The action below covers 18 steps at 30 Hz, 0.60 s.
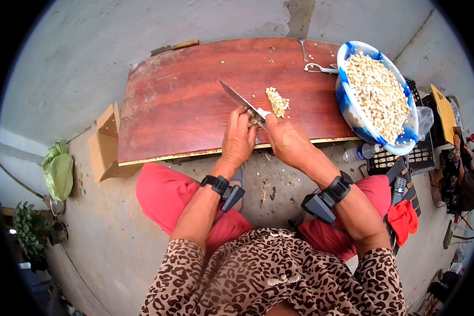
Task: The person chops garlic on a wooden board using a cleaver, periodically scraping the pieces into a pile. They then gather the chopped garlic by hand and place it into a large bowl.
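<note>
My right hand (288, 138) is closed round the handle of a knife (240, 98), whose blade points up and to the left over the near edge of the red wooden table (184, 105). Beside it, my left hand (239, 136) has its fingers bent down against small pale pieces (256, 120) under the blade; what exactly it grips is partly hidden. A small pile of chopped pale bits (277, 102) lies just beyond my right hand. At the table's right end stands a blue and white basin (343, 100) heaped with pale chopped pieces (376, 92).
A peeler (321, 68) and a fork (303, 50) lie near the basin. Another wooden-handled knife (185, 45) is at the far edge. Below are a cardboard box (104, 147), a plastic bottle (358, 153), a black crate (421, 158) and a red cloth (403, 221).
</note>
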Each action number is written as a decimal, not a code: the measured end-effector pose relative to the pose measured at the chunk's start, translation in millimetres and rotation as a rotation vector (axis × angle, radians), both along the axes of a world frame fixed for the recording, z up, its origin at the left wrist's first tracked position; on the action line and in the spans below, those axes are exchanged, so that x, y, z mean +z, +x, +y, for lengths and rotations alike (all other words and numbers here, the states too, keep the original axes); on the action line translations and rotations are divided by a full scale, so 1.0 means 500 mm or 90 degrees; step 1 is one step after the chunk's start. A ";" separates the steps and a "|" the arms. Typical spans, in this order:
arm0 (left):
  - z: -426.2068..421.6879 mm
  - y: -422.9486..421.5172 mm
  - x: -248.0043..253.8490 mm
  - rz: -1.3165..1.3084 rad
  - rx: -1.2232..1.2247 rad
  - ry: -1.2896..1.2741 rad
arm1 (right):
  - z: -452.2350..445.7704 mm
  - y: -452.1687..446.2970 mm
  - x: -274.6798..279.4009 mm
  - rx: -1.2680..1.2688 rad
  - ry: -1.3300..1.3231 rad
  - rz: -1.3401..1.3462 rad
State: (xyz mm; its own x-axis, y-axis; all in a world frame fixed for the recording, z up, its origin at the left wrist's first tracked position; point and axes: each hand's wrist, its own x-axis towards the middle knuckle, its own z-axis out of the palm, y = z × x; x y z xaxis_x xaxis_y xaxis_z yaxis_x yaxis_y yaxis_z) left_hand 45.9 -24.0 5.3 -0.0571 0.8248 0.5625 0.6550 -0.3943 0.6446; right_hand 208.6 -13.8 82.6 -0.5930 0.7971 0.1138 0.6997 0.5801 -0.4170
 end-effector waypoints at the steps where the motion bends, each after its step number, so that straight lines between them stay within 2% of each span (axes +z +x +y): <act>1: 0.001 -0.003 -0.004 0.033 -0.010 0.004 | 0.000 0.000 -0.006 0.002 0.004 -0.003; 3: 0.008 -0.015 -0.009 0.102 -0.031 0.016 | 0.005 -0.002 -0.018 0.004 0.014 -0.008; 6: 0.006 -0.019 -0.009 0.104 -0.049 -0.009 | 0.007 -0.002 -0.024 -0.003 0.022 -0.008; 15: -0.041 -0.013 0.032 0.267 -0.009 0.007 | 0.006 0.004 -0.022 0.001 -0.014 0.040; 18: -0.042 -0.024 0.011 0.256 -0.029 -0.025 | 0.006 0.003 -0.013 0.002 -0.013 0.003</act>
